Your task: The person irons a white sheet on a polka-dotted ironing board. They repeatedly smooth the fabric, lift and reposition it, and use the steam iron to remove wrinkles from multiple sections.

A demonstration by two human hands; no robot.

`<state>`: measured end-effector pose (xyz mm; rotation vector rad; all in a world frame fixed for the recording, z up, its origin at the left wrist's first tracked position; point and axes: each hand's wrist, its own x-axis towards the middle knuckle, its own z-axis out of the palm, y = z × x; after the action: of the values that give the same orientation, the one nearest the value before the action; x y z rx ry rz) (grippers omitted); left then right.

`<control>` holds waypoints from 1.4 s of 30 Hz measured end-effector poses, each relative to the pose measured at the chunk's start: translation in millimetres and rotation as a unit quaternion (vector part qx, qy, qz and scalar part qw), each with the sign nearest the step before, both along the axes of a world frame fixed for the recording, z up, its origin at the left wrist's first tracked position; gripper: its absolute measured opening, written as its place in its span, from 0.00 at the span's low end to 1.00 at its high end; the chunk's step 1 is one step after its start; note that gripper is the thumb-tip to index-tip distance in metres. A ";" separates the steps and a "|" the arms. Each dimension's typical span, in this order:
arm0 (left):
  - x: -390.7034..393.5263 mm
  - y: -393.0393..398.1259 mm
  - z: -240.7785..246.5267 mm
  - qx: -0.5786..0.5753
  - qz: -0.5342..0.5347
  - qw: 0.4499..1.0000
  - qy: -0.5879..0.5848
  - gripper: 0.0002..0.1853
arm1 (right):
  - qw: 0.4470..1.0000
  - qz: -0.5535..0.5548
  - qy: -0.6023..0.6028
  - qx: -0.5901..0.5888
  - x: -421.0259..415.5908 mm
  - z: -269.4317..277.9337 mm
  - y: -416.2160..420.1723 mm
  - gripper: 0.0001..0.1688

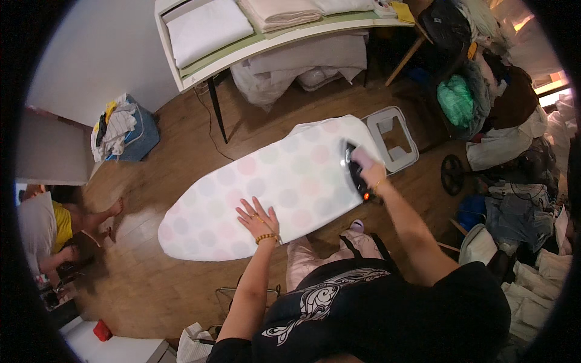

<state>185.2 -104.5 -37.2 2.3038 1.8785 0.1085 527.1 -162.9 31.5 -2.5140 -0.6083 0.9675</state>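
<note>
An ironing board (204, 240) lies across in front of me, covered with a white cloth (281, 181) patterned with pale dots. My left hand (259, 220) rests flat on the cloth near the board's close edge, fingers spread. My right hand (373, 172) is shut on the handle of a clothes iron (352, 170), which sits towards the board's wide right end. An orange-red light glows at the iron's heel. The iron and right hand look slightly blurred. Beyond the right end is a pale iron rest (394, 138).
A table (290, 34) with folded cloths stands beyond the board. A blue basket (143, 136) of clothes is at the left, near a seated person (68, 222). Piled bags and laundry (513, 213) line the right. A pedestal-like black wheel (452, 174) lies near them.
</note>
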 end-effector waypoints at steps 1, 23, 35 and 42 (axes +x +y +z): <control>8.8 0.8 2.1 -0.004 -0.010 1.000 -0.008 0.32 | 0.981 0.083 -0.143 0.102 -3.0 -36.4 -37.6 0.17; 351.2 -104.5 0.1 -0.013 0.076 0.984 -0.158 0.18 | 0.933 0.168 -0.312 0.056 505.4 166.3 -333.0 0.28; 427.3 -72.0 3.2 -0.094 0.132 0.984 -0.070 0.18 | 0.838 0.101 -0.488 0.222 712.3 317.6 -406.2 0.30; 440.8 -36.3 -10.7 -0.187 0.128 0.974 0.015 0.17 | 0.928 -0.093 -0.267 0.244 662.6 218.9 -312.3 0.18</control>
<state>626.0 -140.8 -47.9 1.8213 1.9991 -0.2310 1189.7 -475.2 250.5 -2.2992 -0.6466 0.0264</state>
